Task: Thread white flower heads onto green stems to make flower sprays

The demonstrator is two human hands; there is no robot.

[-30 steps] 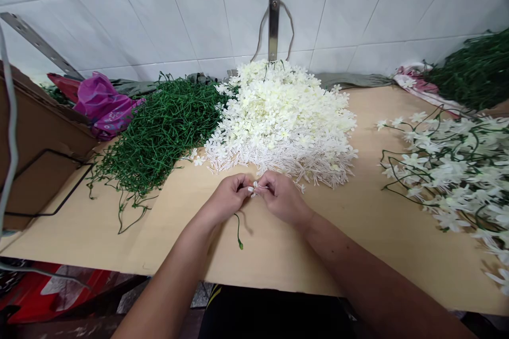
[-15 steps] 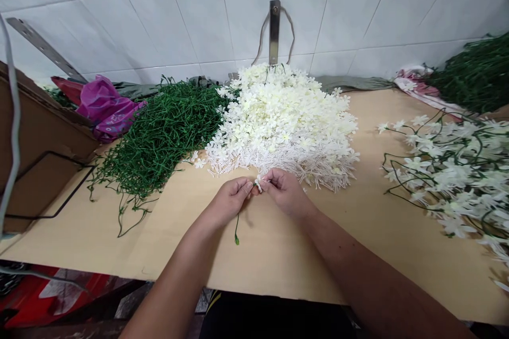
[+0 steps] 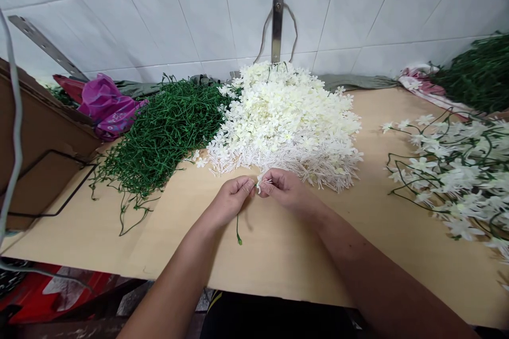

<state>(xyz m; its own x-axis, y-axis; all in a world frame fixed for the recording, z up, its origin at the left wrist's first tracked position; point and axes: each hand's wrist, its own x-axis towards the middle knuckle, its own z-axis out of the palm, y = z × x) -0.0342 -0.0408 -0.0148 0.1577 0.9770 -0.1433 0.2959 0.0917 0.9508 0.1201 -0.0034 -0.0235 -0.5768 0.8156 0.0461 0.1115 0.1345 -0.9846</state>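
Note:
My left hand (image 3: pixel 234 197) pinches a green artificial stem (image 3: pixel 238 230), whose budded end hangs below the fingers. Facing it, my right hand (image 3: pixel 283 188) is closed on a small white artificial flower (image 3: pixel 259 184), with thin white ends showing at the fingers. The flower and the stem's upper end meet between my fingertips; the fingers hide whether they are joined. Just beyond both hands rises a heap of white flowers (image 3: pixel 290 106), their pale stalks pointing toward me. Left of that lies a tangled pile of green stems (image 3: pixel 170 127).
Flowers on green stems (image 3: pixel 457 169) spread over the right side of the cardboard-coloured tabletop (image 3: pixel 178 243). A cardboard box (image 3: pixel 35 153) with a black wire frame (image 3: pixel 66 201) stands at left, near a purple bag (image 3: pixel 107 106). Behind is a tiled wall with a metal bracket (image 3: pixel 277 32).
My hands stay nearly in place, still pinching the stem and the flower; the right fingers have shifted slightly around the flower. The whole view has moved a little.

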